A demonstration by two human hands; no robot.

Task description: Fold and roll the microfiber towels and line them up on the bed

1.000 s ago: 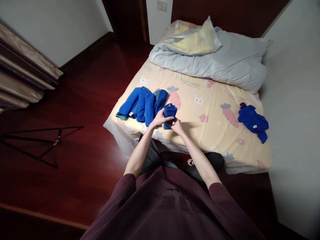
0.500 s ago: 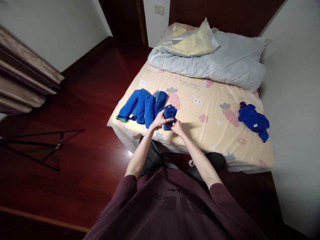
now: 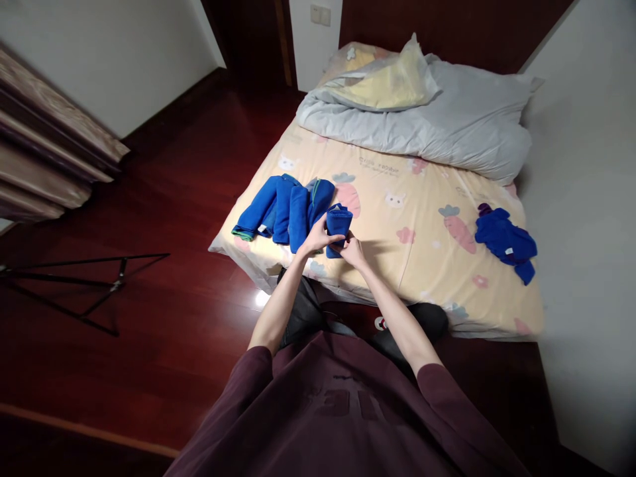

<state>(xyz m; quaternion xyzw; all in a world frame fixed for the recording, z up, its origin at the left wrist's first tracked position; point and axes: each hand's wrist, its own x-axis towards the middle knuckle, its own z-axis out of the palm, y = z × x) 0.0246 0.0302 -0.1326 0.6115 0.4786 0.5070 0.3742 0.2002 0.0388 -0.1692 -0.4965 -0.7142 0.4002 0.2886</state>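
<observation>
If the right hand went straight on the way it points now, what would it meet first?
The right hand would first meet the folded blue cloth, which it seems to touch; depth beyond that is unclear.

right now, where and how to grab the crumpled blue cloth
The crumpled blue cloth is probably best gripped by its bunched middle, from above and the left: it lies in a loose heap with folds to pinch, and the wall stands close on its right.
</observation>
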